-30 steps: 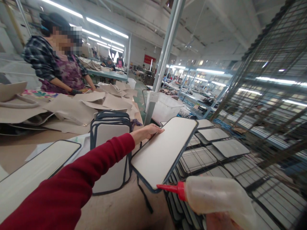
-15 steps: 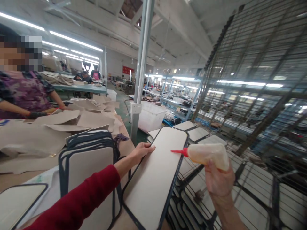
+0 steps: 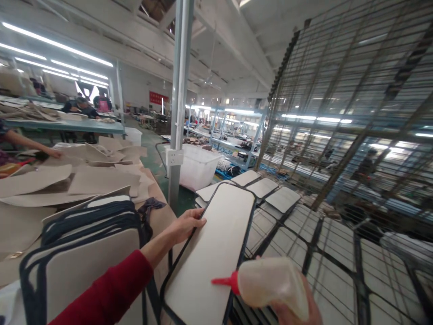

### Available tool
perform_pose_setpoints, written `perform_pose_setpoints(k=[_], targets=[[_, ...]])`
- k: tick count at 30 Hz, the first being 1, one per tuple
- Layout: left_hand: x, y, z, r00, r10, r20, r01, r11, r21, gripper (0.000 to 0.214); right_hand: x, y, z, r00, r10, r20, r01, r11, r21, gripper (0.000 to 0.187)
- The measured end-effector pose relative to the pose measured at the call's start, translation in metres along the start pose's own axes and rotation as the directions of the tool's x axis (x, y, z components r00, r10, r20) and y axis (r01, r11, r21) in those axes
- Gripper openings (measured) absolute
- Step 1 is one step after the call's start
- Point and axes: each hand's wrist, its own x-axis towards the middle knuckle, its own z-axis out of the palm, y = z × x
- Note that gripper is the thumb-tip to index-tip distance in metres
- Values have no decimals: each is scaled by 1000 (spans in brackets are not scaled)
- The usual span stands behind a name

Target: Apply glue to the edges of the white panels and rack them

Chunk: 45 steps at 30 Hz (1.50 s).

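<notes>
My left hand (image 3: 184,224), in a red sleeve, grips the left edge of a long white panel with dark piping (image 3: 216,243) and holds it out over the wire rack. My right hand (image 3: 294,311) is wrapped round a cloudy squeeze bottle (image 3: 270,284) low in the picture. The bottle's red nozzle (image 3: 225,282) points left, just over the near part of the panel. A stack of similar dark-edged panels (image 3: 84,253) lies on the table under my left arm.
Beige cut sheets (image 3: 67,180) cover the table to the left, where another person's hand (image 3: 54,153) reaches in. More white panels (image 3: 264,187) lie on the wire rack (image 3: 338,253). A grey pillar (image 3: 177,113) and a white bin (image 3: 198,167) stand behind.
The view has swung right and the co-worker has slid almost out of sight. My right hand has dropped with the bottle from beside the panel's far end to its near end.
</notes>
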Motion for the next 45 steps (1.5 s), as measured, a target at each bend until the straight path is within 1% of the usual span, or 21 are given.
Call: perform_pose_setpoints(k=[4,7,9,11,13,14,16,19,21,24,26,27,29,32,34,36,39,40,42,43,45], targets=[[-4,-3,19,996,-33,87,31,999,14,53,65,-8,4,968,-110,-226,93,992,-83,58],[-9,-4,37,991,-48,127,47,999,14,50,92,-7,-1,956,-138,-259,112,987,-114,60],[-9,-6,46,991,-55,121,55,998,4,51,77,-5,-9,964,-122,-237,88,985,-147,61],[-7,-10,50,993,-52,104,52,999,3,53,45,-4,-21,981,-78,-176,47,983,-177,61],[-4,-13,54,995,-38,95,36,999,13,53,19,-6,-33,1000,16,15,-12,978,-209,60],[-3,-15,58,995,-29,100,27,999,20,53,14,-8,-39,1000,13,-5,-14,974,-225,60],[-2,-17,68,991,-22,133,17,999,41,51,26,-12,-48,997,-35,-66,17,965,-262,61],[-3,-18,93,980,-35,194,19,996,85,48,70,-17,-60,949,-146,-281,101,980,-170,62],[-2,-17,110,977,-40,208,18,994,106,47,86,-18,-68,932,-166,-321,119,980,-160,64],[4,-19,127,978,-50,204,23,991,130,49,62,-21,-80,966,-121,-230,79,980,-183,59],[8,-21,133,981,-52,186,24,989,147,51,33,-24,-87,998,-19,-64,8,984,-177,57],[10,-21,135,983,-49,177,22,988,153,52,23,-26,-92,999,9,-43,-16,988,-155,59],[12,-22,140,984,-49,169,22,987,159,53,22,-30,-103,992,-15,-127,-10,980,-198,61],[12,-23,151,978,-62,199,30,986,162,52,53,-32,-125,940,-162,-301,82,962,-260,61],[12,-23,159,973,-64,222,29,987,157,51,66,-28,-138,929,-175,-325,97,965,-242,60],[13,-25,165,968,-68,241,33,989,147,51,60,-22,-148,956,-126,-265,68,974,-216,58],[16,-29,170,968,-77,239,43,989,144,52,33,-13,-158,999,20,-25,-24,979,-203,57],[16,-30,171,972,-72,226,40,989,146,53,28,-12,-161,999,45,0,-44,978,-206,58],[16,-31,172,975,-64,211,34,989,146,53,32,-15,-165,995,28,-94,-46,978,-202,60],[16,-31,173,974,-65,217,35,989,142,53,40,-19,-166,977,-14,-212,-27,982,-188,61],[16,-30,176,967,-72,244,43,991,124,54,57,-26,-170,927,-81,-367,31,990,-141,62]])
